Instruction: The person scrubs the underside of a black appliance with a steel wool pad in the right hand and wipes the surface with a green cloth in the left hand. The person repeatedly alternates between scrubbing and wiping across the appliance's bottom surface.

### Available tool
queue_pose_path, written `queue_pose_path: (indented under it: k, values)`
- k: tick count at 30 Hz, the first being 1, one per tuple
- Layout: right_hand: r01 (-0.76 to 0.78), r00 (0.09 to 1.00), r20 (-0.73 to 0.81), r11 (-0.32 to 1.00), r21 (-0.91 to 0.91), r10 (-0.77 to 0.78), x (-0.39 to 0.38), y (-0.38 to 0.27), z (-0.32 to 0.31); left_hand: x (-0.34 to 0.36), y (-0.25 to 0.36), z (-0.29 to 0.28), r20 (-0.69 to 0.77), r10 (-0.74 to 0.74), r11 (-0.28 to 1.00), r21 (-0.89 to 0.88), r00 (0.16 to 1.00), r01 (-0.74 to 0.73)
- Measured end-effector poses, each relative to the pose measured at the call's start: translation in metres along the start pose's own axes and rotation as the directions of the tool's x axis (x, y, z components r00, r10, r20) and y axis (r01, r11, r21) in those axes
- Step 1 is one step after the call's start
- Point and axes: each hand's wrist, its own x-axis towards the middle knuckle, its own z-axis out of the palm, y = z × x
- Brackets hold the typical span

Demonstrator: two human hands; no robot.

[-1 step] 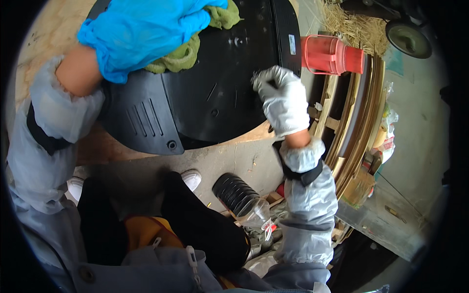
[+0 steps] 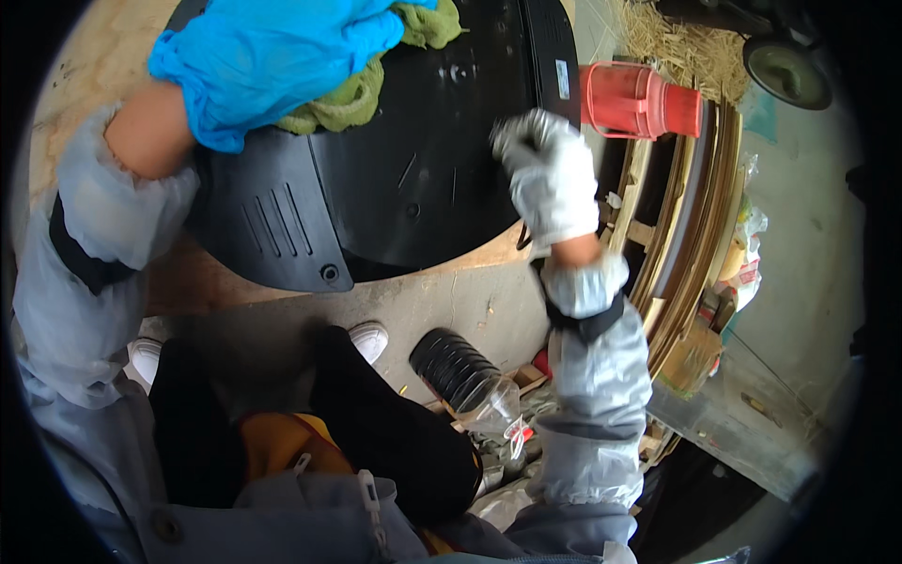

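A large black plastic panel (image 2: 413, 179) with rounded ends, slots and a screw hole lies on a wooden board. My left hand (image 2: 272, 61), in a blue glove, rests over its left part and holds a bunched green cloth (image 2: 352, 99) against it; the fingers are mostly hidden by the loose glove. My right hand (image 2: 554, 179), in a whitish glove, is over the panel's right edge with fingers curled together. Its fingertips look dark and blurred, and anything between them is too small to make out.
A red thermos flask (image 2: 639, 101) lies on its side to the right of the panel. Stacked boards (image 2: 691, 216) stand beyond my right arm. On the floor are a ribbed bottle (image 2: 460, 371) and assorted clutter; a wheel (image 2: 787, 73) and straw (image 2: 676, 52) are at the far right.
My right hand has shifted slightly up and to the right, its fingers blurred by motion. My left hand and the cloth have barely moved.
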Motion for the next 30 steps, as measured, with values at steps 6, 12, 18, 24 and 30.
queue_pose_path:
  k: [6,12,18,24,30]
  values:
    - [-0.106,0.994,0.030,0.991,0.078,0.104,-0.006,0.000,0.000,0.001,0.004,-0.003,-0.027,0.014,0.999,0.044,1.000,-0.013]
    - [0.021,0.997,-0.074,1.000,0.012,-0.020,0.012,0.004,-0.002,0.000,0.009,-0.007,0.002,-0.021,1.000,0.004,1.000,0.021]
    - [-0.145,0.974,0.198,0.978,0.148,0.114,-0.033,-0.015,-0.003,-0.003,-0.002,0.001,-0.035,0.012,0.999,-0.050,0.999,-0.014]
    - [0.076,0.997,-0.003,0.991,0.112,-0.076,-0.022,-0.007,-0.003,-0.001,-0.003,0.009,-0.055,-0.059,0.995,0.075,0.997,0.063]
    - [-0.038,0.998,0.053,0.998,0.052,0.035,0.021,0.010,-0.002,0.000,0.003,-0.005,-0.080,0.028,0.997,0.070,0.996,-0.023]
